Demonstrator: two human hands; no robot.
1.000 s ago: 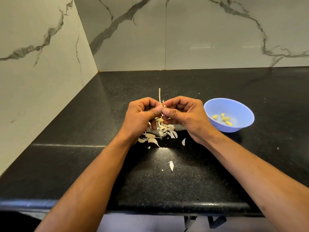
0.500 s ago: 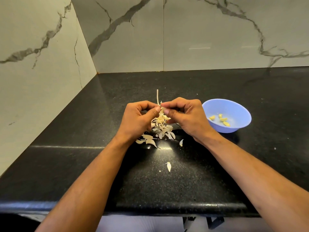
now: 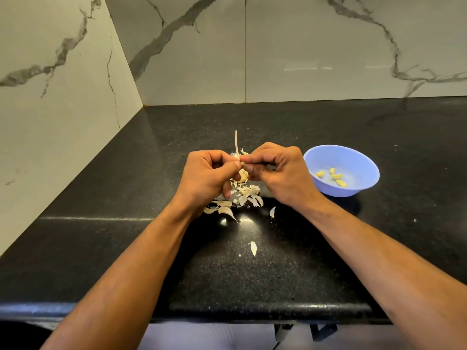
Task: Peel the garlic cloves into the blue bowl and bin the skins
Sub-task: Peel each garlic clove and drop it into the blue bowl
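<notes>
- The left hand (image 3: pixel 207 176) and right hand (image 3: pixel 279 173) are held together above the black countertop (image 3: pixel 328 248), fingers of both curled in tight.
- A garlic clove (image 3: pixel 243 176) is pinched between the two hands; thumb tips are met just above it. Most of the clove is hidden by the fingers, only a pale yellow part is seen.
- A thin dry stalk (image 3: pixel 236 142) is seen sticking up behind the hands; what it is joined to is blocked by the knuckles.
- A pile of skins (image 3: pixel 246 195) is spread on the countertop directly under and just in front of the hands, partly covered by the left hand's fingers.
- One loose skin (image 3: pixel 272 212) is lain just right of the pile, near the right wrist; another loose piece (image 3: pixel 253 248) is lain nearer the counter edge, between the forearms, well apart from the pile.
- The blue bowl (image 3: pixel 353 157) is stood on the countertop just right of the right hand, upright, not touched.
- Four peeled cloves (image 3: pixel 337 176) are seen in the bowl's bottom, small and yellow.
- Marble-look wall tiles (image 3: pixel 303 46) are met at a corner behind and left of the counter.
- No bin is caught in view.
- Bright light glare (image 3: pixel 242 219) is reflected on the countertop beside the pile.
</notes>
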